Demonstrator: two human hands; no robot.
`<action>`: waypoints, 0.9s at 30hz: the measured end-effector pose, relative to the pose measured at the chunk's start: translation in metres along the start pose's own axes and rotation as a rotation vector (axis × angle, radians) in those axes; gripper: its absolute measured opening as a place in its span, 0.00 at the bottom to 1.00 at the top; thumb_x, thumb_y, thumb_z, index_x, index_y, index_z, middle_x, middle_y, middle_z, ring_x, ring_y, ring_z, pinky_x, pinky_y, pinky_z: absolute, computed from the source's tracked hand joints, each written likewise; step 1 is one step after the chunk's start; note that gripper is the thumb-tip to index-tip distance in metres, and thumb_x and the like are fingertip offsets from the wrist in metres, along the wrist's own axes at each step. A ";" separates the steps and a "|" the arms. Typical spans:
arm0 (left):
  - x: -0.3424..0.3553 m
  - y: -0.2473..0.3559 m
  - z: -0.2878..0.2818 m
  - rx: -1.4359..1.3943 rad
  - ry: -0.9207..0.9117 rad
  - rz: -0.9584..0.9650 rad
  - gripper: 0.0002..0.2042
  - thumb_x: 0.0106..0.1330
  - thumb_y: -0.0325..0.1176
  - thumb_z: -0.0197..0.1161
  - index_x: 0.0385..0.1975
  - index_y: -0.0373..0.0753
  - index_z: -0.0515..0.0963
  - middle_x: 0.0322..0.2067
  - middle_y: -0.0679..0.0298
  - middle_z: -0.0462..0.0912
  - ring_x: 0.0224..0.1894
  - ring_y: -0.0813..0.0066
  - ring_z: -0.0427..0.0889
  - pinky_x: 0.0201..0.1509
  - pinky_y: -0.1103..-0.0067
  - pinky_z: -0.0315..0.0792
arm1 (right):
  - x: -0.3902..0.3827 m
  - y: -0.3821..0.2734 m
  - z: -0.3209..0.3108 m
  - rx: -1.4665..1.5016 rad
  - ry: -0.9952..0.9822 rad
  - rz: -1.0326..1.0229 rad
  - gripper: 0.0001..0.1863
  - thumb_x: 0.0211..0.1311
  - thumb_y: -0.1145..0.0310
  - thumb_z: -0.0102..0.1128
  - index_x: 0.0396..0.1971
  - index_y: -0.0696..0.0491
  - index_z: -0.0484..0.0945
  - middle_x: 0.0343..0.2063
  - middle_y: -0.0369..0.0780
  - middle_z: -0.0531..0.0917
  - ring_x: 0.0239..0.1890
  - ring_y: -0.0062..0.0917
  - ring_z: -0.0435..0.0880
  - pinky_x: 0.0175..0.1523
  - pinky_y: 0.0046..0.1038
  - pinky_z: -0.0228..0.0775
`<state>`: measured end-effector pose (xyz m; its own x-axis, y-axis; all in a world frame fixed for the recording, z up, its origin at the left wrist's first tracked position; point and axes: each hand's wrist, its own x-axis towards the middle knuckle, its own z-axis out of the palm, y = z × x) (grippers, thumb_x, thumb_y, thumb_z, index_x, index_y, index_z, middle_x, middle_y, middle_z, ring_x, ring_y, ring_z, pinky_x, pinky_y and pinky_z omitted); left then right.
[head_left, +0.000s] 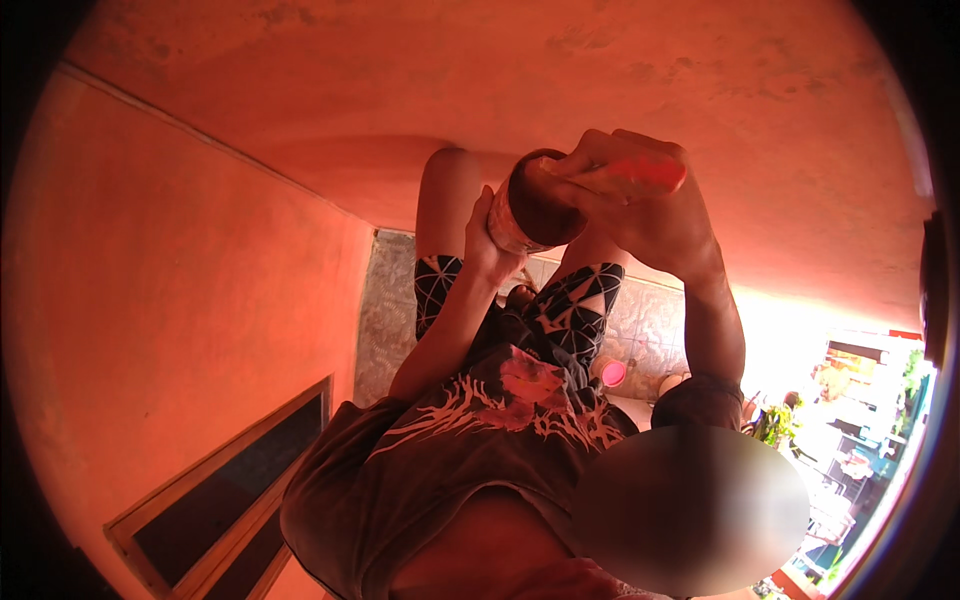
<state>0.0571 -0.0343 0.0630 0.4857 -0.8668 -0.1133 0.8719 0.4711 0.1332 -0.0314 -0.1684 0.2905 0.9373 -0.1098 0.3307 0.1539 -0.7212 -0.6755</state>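
Note:
My left hand (487, 243) grips the lower end of a dark round jar (535, 205) with a pale label band, held up in front of me over my knees. My right hand (645, 215) wraps over the jar's other side from the right. Its fingers press a flat red piece (640, 175) against the jar; I cannot tell whether that piece is a cloth or a lid. Both forearms rise from my dark printed shirt. My patterned black-and-white shorts (575, 305) show beneath the jar.
Orange-red walls close in on the left and ahead. A grey tiled floor (390, 310) lies under my legs, with a pink cup (612, 373) standing on it. A dark framed window (230, 480) sits at lower left. Bright outdoor ground with green plants (775, 420) opens at right.

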 end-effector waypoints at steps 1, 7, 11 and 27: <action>0.000 -0.001 0.003 0.004 -0.014 -0.009 0.34 0.73 0.63 0.42 0.71 0.45 0.61 0.64 0.52 0.71 0.61 0.56 0.78 0.57 0.56 0.80 | 0.001 0.005 -0.003 -0.069 0.012 -0.099 0.08 0.57 0.69 0.68 0.38 0.49 0.86 0.27 0.39 0.86 0.31 0.35 0.85 0.36 0.34 0.78; 0.010 -0.001 0.003 0.064 -0.070 -0.025 0.33 0.75 0.61 0.39 0.70 0.45 0.62 0.63 0.56 0.73 0.62 0.59 0.76 0.57 0.59 0.79 | -0.002 0.002 -0.013 -0.391 0.040 -0.330 0.14 0.45 0.72 0.68 0.36 0.47 0.86 0.30 0.35 0.86 0.31 0.30 0.83 0.31 0.34 0.76; 0.018 -0.005 0.014 0.135 0.021 0.028 0.31 0.76 0.59 0.38 0.70 0.44 0.63 0.63 0.58 0.73 0.64 0.61 0.75 0.63 0.61 0.75 | -0.006 0.004 -0.010 -0.527 0.089 -0.409 0.14 0.38 0.70 0.68 0.31 0.46 0.84 0.33 0.32 0.86 0.30 0.26 0.82 0.29 0.30 0.75; 0.027 -0.004 0.020 0.091 -0.074 0.104 0.20 0.79 0.47 0.50 0.62 0.44 0.71 0.62 0.63 0.75 0.65 0.67 0.73 0.69 0.61 0.69 | -0.013 0.017 0.002 -0.542 0.295 -0.410 0.16 0.39 0.69 0.68 0.34 0.51 0.84 0.37 0.36 0.86 0.30 0.26 0.83 0.29 0.27 0.76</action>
<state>0.0652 -0.0634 0.0794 0.5638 -0.8256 -0.0216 0.8066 0.5448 0.2291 -0.0408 -0.1782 0.2735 0.7030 0.1171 0.7015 0.2265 -0.9718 -0.0647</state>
